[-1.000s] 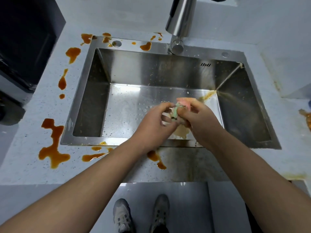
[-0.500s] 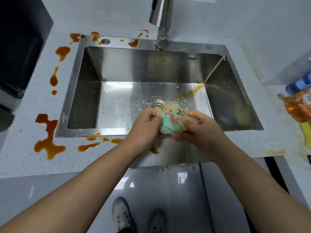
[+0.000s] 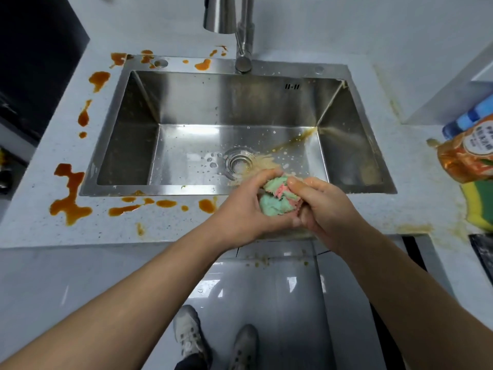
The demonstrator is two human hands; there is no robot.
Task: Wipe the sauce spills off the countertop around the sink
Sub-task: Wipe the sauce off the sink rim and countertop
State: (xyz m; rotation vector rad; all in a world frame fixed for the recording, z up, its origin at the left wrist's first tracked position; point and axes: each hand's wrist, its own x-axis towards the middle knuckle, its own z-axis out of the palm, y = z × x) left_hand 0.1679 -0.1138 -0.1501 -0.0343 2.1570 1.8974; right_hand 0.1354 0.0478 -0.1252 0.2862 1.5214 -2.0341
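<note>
Both the left hand point(image 3: 245, 206) and right hand point(image 3: 324, 206) close their grip on a bunched green-and-pink cloth point(image 3: 276, 200) above the sink's point(image 3: 240, 102) front rim. Orange sauce spills point(image 3: 70, 198) dot the tabletop point(image 3: 32, 225) left and behind.

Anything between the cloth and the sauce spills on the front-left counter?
Nothing visible. Both hands, left hand and right hand, hold the cloth over the sink's front edge; the counter toward the spills has nothing standing on it.

Both forearms are bare, no sleeves, watch or rings showing on the hands; below the desk edge, grey-white lace-up trainers point(image 3: 190, 335) and dark trouser cuffs point(image 3: 190, 363) are visible
</note>
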